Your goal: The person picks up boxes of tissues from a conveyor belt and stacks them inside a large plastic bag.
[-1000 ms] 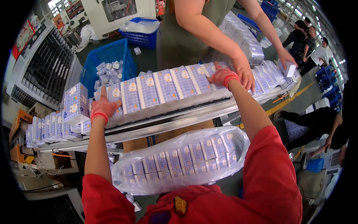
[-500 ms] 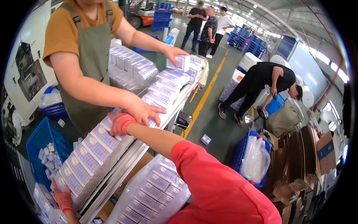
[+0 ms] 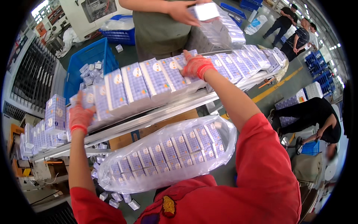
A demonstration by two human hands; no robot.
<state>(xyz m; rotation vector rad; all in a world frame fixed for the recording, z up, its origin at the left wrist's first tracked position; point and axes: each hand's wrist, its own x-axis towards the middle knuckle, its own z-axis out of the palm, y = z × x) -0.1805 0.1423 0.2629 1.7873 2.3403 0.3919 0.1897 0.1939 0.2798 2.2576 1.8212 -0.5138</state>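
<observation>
My left hand (image 3: 82, 116), in a red-and-white glove, presses the left end of a row of lilac checked tissue packs (image 3: 136, 83) standing side by side on the conveyor (image 3: 123, 127). At the row's other end, my gloved right hand (image 3: 195, 65) grips with its fingers over the packs' top edge. The row is squeezed between both hands. More tissue packs (image 3: 238, 61) continue along the conveyor to the right. Just in front of me, a clear plastic bag (image 3: 106, 175) holds several packs in two rows.
Across the conveyor, a co-worker's hands (image 3: 182, 11) hold a white-topped pack (image 3: 207, 12) beside wrapped packs (image 3: 210, 35). A blue crate (image 3: 80, 61) of small packs stands behind the row. Loose packs (image 3: 115, 198) lie on the floor below. Another person (image 3: 309, 117) bends at far right.
My view has turned left. My hands hold opposite ends of the row, with the right one still on the packs. The co-worker's hand has left the spot beside my right hand.
</observation>
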